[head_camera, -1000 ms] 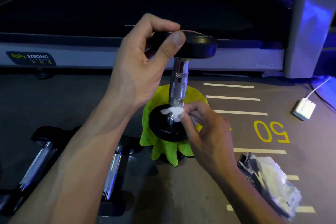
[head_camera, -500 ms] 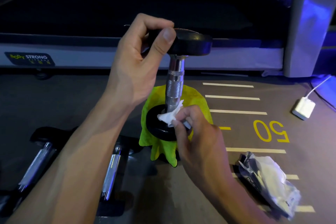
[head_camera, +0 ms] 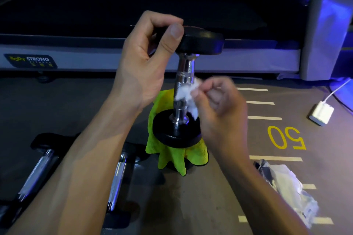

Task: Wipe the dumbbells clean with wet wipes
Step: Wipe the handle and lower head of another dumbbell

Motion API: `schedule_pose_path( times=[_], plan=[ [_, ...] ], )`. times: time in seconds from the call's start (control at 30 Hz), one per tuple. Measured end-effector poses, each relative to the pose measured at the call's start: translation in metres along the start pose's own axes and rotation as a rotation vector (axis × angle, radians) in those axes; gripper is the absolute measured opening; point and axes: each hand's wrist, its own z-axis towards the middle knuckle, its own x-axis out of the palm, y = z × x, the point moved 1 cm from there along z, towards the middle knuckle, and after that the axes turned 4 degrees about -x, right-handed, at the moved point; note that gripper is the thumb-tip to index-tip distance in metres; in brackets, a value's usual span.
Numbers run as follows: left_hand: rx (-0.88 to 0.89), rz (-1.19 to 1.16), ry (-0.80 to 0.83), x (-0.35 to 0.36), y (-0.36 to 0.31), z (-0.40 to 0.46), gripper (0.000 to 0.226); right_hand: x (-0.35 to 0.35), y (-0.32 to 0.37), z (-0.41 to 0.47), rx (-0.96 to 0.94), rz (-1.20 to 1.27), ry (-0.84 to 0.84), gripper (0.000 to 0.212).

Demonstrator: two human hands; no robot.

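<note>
A small dumbbell (head_camera: 184, 74) with black round heads and a chrome handle stands upright, its lower head above a yellow-green cloth (head_camera: 170, 155). My left hand (head_camera: 147, 59) grips the upper head from the left, thumb on its rim. My right hand (head_camera: 219, 105), blurred by motion, pinches a crumpled white wet wipe (head_camera: 186, 94) against the right side of the chrome handle, about halfway up.
Two more dumbbells (head_camera: 38, 170) (head_camera: 117, 181) lie on the floor at the lower left, partly behind my left forearm. A wet-wipe packet (head_camera: 288, 187) lies at the lower right. A white charger (head_camera: 321, 113) with cable sits at the right. A treadmill (head_camera: 95, 55) runs across the back.
My right hand has carried the wipe up from the base of the handle by the lower head to the middle of the handle. My left hand keeps hold of the top head.
</note>
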Motion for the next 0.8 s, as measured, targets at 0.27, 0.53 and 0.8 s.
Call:
schedule_pose_path(
  times=[0.27,0.53,0.8],
  plan=[
    [-0.019,-0.003,-0.025,0.0,0.001,0.001,0.017,0.012,-0.011,-0.015,0.15,0.205,0.028,0.016],
    [-0.036,0.002,-0.001,0.0,0.0,-0.001,0.021,0.017,-0.003,0.012,0.135,0.328,0.004,0.013],
    [-0.077,-0.066,0.079,-0.002,-0.006,-0.009,0.017,0.013,-0.015,0.016,0.29,0.54,0.201,0.025]
  ],
)
